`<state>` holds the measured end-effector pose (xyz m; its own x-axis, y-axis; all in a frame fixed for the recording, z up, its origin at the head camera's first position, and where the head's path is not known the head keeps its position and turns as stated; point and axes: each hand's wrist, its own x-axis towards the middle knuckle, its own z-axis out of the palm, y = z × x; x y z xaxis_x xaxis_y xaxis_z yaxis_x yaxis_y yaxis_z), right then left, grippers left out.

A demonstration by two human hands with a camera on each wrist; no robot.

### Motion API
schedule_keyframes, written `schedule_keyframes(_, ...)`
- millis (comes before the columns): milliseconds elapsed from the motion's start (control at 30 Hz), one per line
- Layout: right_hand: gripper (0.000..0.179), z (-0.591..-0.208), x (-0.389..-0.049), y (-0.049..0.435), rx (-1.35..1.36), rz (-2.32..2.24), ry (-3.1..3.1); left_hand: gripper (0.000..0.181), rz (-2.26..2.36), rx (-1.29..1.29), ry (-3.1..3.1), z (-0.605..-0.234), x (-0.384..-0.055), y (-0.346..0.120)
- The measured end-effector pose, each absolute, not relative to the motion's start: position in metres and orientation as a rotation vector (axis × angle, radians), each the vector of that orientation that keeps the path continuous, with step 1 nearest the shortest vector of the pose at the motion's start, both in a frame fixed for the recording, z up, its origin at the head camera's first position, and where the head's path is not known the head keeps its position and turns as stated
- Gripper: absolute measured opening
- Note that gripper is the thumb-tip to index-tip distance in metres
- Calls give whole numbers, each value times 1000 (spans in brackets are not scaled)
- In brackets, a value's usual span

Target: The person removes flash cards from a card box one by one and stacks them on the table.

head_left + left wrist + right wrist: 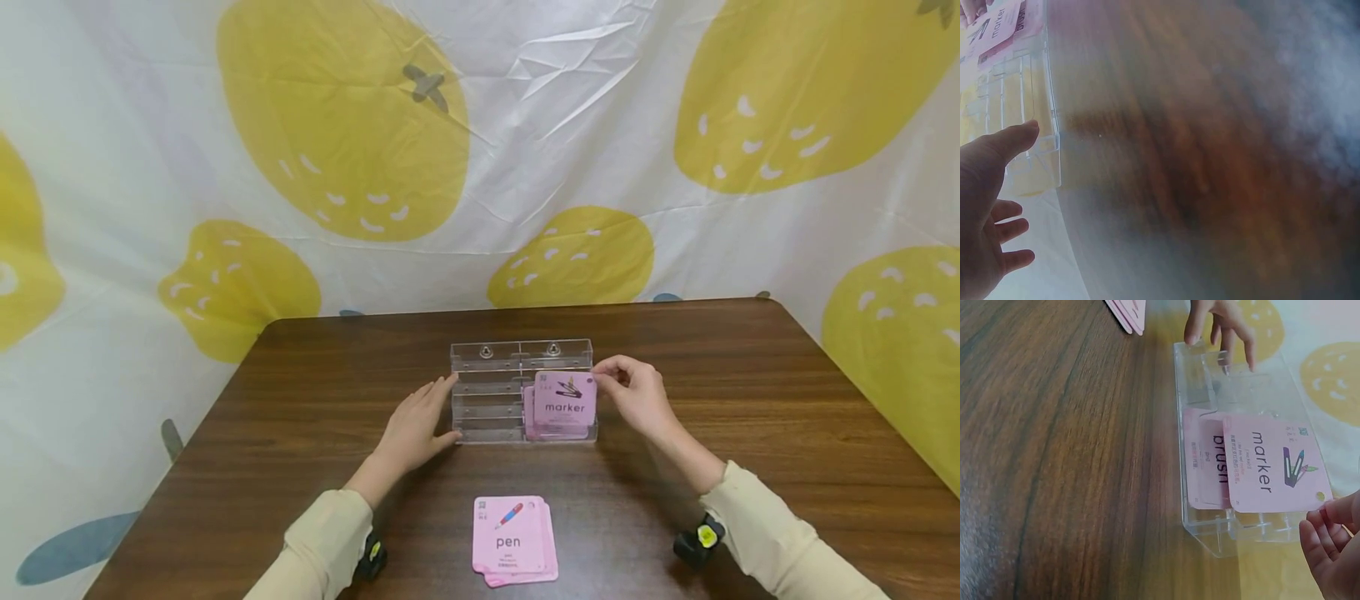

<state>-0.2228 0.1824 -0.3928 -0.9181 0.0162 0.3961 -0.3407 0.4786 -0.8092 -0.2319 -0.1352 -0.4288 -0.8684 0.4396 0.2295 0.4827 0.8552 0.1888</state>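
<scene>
At a dark wood-grain table (750,358), before a white sheet (570,125) patterned in yellow.
Pinching the marker card (565,398) by a corner with the right hand (643,400) at the right column of the clear rack (487,408); touching its left end with the left hand (411,427), straight-fingered.

- In the head view, the left forearm (322,533) is slanting in from seven o'clock, pointing toward one.
- The left hand (412,425) is holding its fingers (435,395) outstretched toward one o'clock, the left thumb (444,440) standing apart toward two.
- The right forearm (772,527) is slanting in from four o'clock, pointing between ten and eleven.
- The right hand (643,400) is pinching between thumb and forefinger toward ten o'clock.
</scene>
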Motion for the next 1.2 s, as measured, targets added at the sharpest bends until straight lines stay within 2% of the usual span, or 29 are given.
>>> schedule_keyframes(400, 7, -385, -216, 180, 213, 1423, -2388, 84, -357, -723, -2853, -426, -231, -134)
schedule_keyframes(800, 17, -387, -204, 170, 87, 1938, -2376, 85, -350, -727, -2842, -427, -231, -134)
schedule_keyframes(1200, 20, -402, -184, 155, 172, 2133, -2457, 85, -335, -722, -2853, -426, -232, -134)
